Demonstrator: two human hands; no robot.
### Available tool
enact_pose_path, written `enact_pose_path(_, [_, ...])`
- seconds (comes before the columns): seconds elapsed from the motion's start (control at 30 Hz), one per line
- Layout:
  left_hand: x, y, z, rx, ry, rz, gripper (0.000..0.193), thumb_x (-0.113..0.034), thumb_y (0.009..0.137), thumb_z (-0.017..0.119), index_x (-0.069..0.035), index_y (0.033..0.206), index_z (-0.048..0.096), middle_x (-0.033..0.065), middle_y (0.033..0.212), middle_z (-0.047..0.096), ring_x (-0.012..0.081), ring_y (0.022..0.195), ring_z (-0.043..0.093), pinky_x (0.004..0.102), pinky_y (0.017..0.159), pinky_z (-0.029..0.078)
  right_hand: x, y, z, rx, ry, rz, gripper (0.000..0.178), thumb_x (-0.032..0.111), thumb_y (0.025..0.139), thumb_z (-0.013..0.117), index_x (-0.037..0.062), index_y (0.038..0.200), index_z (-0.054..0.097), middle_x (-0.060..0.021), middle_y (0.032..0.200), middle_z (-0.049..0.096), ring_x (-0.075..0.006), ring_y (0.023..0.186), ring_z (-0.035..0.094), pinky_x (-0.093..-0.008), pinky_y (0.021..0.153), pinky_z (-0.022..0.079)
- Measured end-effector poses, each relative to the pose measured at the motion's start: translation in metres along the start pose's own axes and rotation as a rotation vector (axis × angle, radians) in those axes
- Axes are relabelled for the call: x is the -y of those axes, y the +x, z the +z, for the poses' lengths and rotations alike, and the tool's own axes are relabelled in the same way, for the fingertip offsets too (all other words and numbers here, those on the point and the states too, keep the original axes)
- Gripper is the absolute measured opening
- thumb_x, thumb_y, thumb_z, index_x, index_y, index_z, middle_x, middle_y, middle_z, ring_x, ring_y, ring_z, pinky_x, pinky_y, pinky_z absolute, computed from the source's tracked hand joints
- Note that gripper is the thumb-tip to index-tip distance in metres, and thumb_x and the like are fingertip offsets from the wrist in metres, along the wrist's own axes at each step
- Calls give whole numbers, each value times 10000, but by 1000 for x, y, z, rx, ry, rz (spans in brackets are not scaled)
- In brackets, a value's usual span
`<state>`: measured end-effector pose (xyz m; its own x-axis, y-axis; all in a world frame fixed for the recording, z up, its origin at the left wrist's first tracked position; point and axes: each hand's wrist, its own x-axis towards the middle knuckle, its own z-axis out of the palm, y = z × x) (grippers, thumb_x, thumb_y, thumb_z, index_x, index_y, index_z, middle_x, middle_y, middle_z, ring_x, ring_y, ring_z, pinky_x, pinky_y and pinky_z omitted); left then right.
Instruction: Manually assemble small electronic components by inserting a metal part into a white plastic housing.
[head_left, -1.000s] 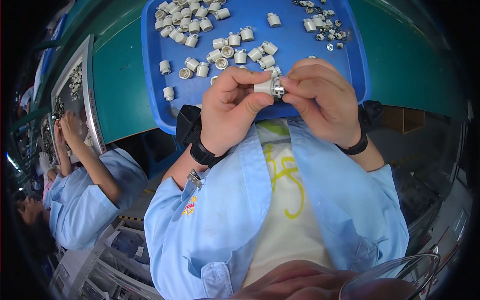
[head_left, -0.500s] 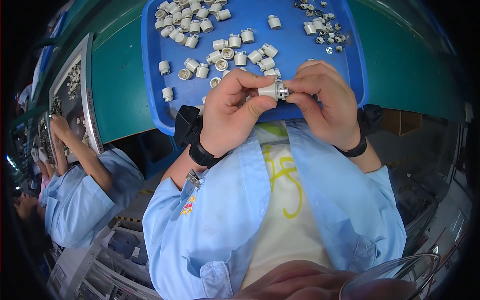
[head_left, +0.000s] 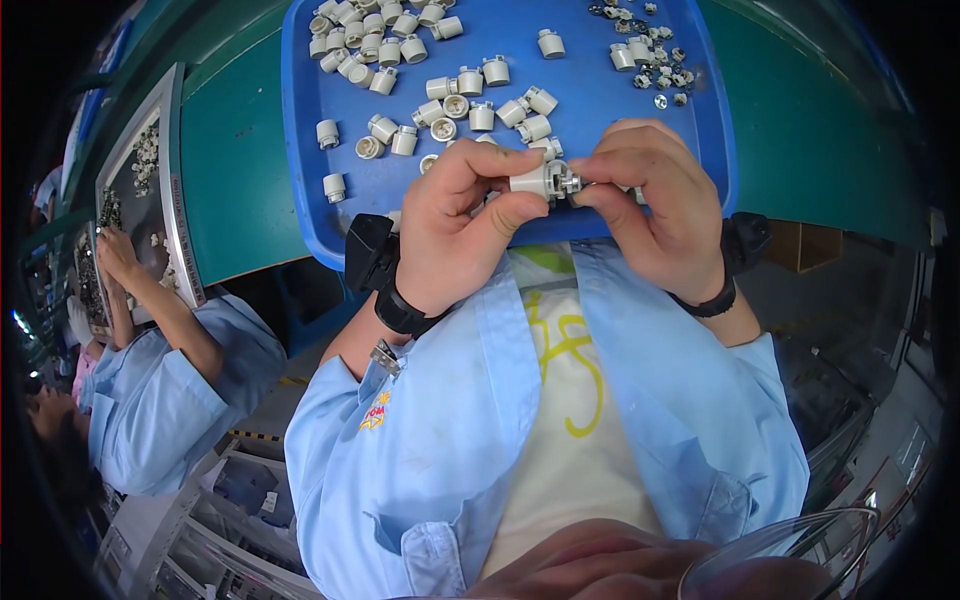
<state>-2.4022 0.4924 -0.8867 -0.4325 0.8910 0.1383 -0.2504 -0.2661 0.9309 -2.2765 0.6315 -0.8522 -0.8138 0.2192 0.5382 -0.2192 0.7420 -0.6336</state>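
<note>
The green table [head_left: 240, 160] extends to the left and right, and on it is the blue tray [head_left: 580, 85], directly in front of me. My left hand [head_left: 448, 228] and my right hand [head_left: 660, 205] are close together over the near part of this tray. White cylinders [head_left: 412, 48] lie in it, many at the far left. My left thumb and forefinger pinch one held cylinder [head_left: 528, 183], which lies on its side. Small parts [head_left: 680, 80] are at the far right. With my right fingertips I pinch a silver metal piece [head_left: 567, 183] at the held cylinder's right end.
</note>
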Motion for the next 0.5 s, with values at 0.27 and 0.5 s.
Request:
enact_pose_path(0.27, [4,2,-1,8,36,6,278,-49,785,633,19,1029,518,65,941,578,86,824,550,214,737,448,-5,-1,3,3,6,-12,196,-11,669,666,2,852,597,-92,761,565,-237,712,535,-308,638,427])
enact_pose_path(0.5, [8,6,-5,17,105,16,276,-65,774,651,19,1009,535,65,930,580,77,801,543,204,703,440,-9,-1,3,12,69,42,192,-35,656,665,-7,834,596,-97,752,557,-240,708,531,-309,625,425])
